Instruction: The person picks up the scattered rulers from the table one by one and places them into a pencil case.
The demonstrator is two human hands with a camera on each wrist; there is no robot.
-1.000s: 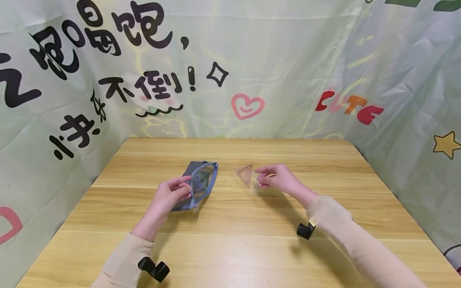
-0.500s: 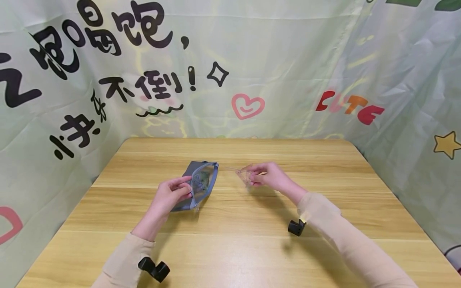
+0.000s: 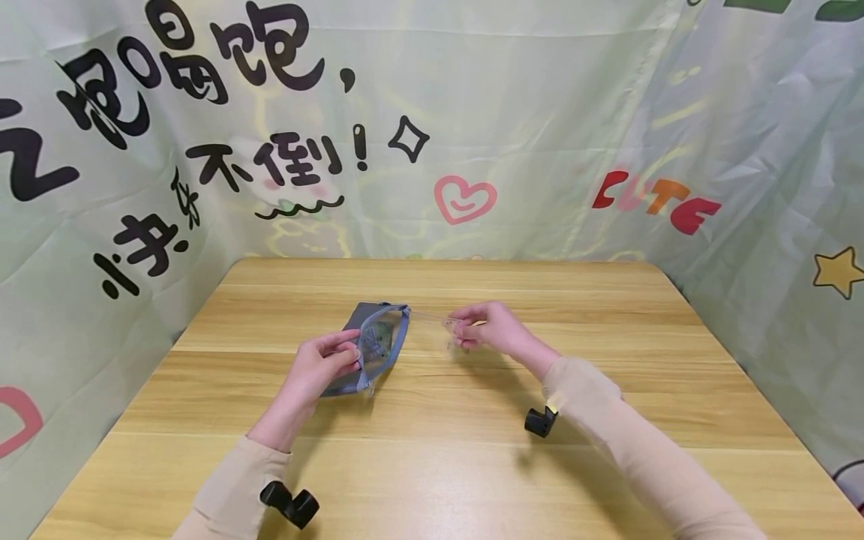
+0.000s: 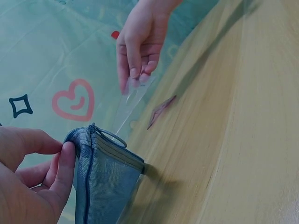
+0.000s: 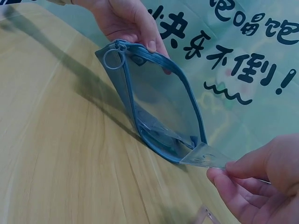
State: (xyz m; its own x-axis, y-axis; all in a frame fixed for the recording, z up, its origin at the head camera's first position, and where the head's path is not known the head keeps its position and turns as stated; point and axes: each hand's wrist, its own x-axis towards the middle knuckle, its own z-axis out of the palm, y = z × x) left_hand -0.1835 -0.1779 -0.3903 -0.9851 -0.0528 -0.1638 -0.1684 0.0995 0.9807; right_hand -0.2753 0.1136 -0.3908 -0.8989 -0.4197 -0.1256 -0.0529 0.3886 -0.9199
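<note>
My left hand point(image 3: 322, 366) pinches the rim of a blue-grey zip pouch point(image 3: 394, 351) between thumb and fingers, and the pouch's mouth gapes toward the right. Clear pieces lie inside it, too faint to make out fully. With thumb and fingertips my right hand point(image 3: 491, 328) pinches a clear set square point(image 5: 205, 156). In the right wrist view, the tip of that set square overlaps the far end of the pouch's mouth; whether it is inside, I cannot tell. A pinkish set square point(image 4: 161, 112) lies on the table beneath my right hand, mostly hidden in the head view.
The wooden table point(image 3: 432, 465) carries the pouch and the pinkish set square. Printed fabric point(image 3: 540, 135) hangs behind and at both sides of the table. Each sleeve bears a small black camera, one at the left wrist point(image 3: 290, 505), another at the right point(image 3: 541, 421).
My right hand has moved left with the clear set square, bringing it to the pouch's mouth and covering the pinkish one in the head view. My left hand and the pouch have stayed put.
</note>
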